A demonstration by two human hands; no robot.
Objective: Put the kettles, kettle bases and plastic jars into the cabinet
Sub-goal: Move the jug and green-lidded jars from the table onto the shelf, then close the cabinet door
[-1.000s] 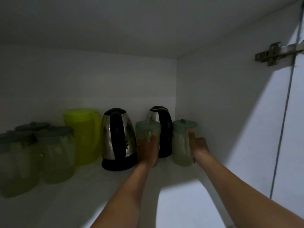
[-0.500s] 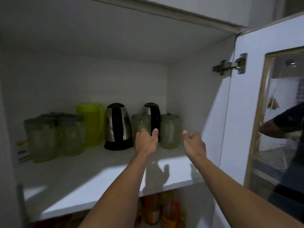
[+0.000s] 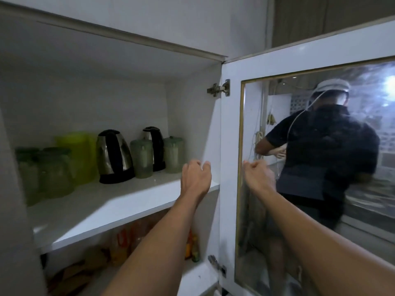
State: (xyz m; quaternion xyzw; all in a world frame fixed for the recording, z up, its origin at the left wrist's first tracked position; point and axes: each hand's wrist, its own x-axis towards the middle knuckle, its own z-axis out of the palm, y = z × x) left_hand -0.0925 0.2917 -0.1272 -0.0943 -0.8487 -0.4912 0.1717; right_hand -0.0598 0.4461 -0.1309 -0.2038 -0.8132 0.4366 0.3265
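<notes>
– Plastic jars (image 3: 49, 169): location?
– Left edge of frame, clustered on the white shelf (image 3: 106, 210) inside the cabinet (image 3: 190, 116); just right of them, a yellow-green jug (image 3: 77, 154).
– Towards centre?
– Steel kettle (image 3: 114, 155) upright; next a green jar (image 3: 141, 158); second kettle (image 3: 155, 146) set further back; last jar (image 3: 173, 153) near the right inner wall.
– Hands?
– Left hand (image 3: 195, 178), centre frame, raised before the shelf edge: fingers loosely curled, nothing held. Right hand (image 3: 257, 176), right of centre, before the glazed door (image 3: 227, 146): likewise loosely curled and empty, well apart from every jar and kettle.
</notes>
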